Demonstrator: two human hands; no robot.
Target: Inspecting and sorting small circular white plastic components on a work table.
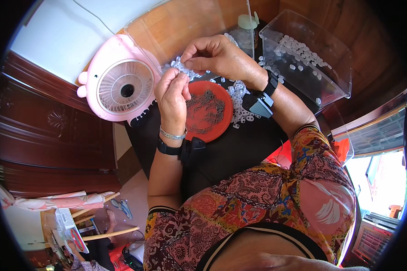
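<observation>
My left hand (172, 97) and my right hand (221, 56) are close together above the far side of the table, both with fingers pinched. Whatever lies between the fingertips is too small to make out. Just behind them is a heap of small white plastic pieces (180, 66) with dark holes. Below my hands sits a round red plate (226, 106), holding many thin grey metal pieces (208, 108) that look like small screws or pins. More white pieces (238, 95) lie loose along the plate's right side.
A pink animal-shaped fan (106, 58) stands at the left of the dark table (217, 158). At the back right is a clear plastic bin (334, 81) with white pieces in it. A jar with a pale green lid (247, 21) stands behind. Another person's bare foot (111, 217) shows lower left.
</observation>
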